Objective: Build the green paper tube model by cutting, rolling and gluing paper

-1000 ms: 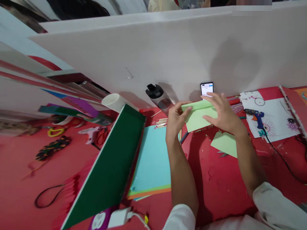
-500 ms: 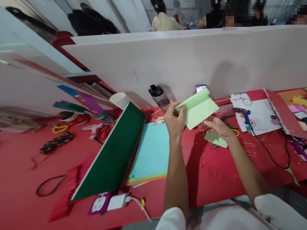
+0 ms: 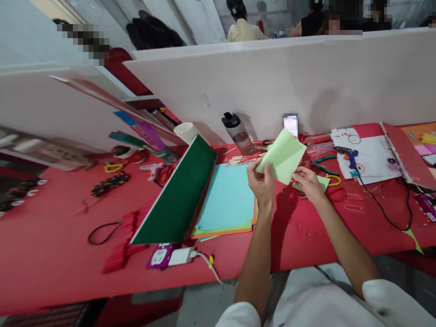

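Observation:
A light green sheet of paper (image 3: 284, 159), curled along its upper left edge, is held up over the red table. My left hand (image 3: 262, 181) pinches its lower left side between thumb and fingers. At its lower right corner, my right hand (image 3: 308, 184) is closed with the fingertips on the paper's edge. A smaller light green piece of paper (image 3: 322, 182) lies on the table behind my right hand, partly hidden by it. Beside it are yellow-handled scissors (image 3: 333, 180) and green-handled pliers (image 3: 325, 167).
Left of my hands, a green board (image 3: 180, 200) leans beside a stack of coloured paper (image 3: 225, 195). A water bottle (image 3: 240, 134) and a phone (image 3: 290, 125) stand near the white partition (image 3: 265, 81). A blue glue gun (image 3: 349, 156) with a black cord lies to the right.
My right hand has come up to the green paper and now touches its lower right corner; before, it was apart. The paper has turned slightly, and the camera view has shifted left.

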`<state>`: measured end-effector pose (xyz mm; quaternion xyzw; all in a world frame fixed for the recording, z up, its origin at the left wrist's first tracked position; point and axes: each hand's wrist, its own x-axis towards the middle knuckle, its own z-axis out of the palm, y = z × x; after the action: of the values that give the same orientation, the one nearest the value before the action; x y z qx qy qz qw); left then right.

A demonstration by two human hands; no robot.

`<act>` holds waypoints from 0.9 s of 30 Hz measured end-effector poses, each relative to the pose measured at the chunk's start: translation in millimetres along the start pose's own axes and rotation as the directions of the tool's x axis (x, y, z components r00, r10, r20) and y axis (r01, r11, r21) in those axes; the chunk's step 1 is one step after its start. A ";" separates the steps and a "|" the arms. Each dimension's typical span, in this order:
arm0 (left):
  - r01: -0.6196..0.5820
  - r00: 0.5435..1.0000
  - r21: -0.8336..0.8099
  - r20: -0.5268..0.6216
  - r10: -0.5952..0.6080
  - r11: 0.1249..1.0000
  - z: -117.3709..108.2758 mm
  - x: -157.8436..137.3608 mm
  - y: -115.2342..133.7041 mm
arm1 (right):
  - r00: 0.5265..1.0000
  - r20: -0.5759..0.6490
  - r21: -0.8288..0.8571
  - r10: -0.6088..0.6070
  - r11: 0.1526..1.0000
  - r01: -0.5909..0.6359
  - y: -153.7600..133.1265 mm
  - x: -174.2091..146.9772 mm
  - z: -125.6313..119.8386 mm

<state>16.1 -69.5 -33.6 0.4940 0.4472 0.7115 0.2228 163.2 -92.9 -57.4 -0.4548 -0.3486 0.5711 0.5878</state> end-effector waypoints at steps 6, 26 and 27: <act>0.217 0.968 -0.124 0.159 -0.197 0.968 -33.2 -26.5 -1.8 | 0.997 -0.007 -0.102 -0.076 0.992 0.074 -12.5 5.6 -27.3; -0.184 0.763 0.780 0.497 -0.414 0.598 -96.3 34.5 -71.6 | 0.761 0.491 -0.858 0.423 0.387 0.339 -54.9 68.8 -39.1; -0.253 0.746 0.807 0.514 -0.424 0.534 -90.2 35.9 -74.9 | 0.758 0.489 -0.861 0.432 0.379 0.339 -53.4 71.7 -39.2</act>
<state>-89.5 -42.2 -89.8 0.7301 0.6477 0.1696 0.1370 226.1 -24.0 -28.9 -0.4830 -0.7704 0.4130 0.0521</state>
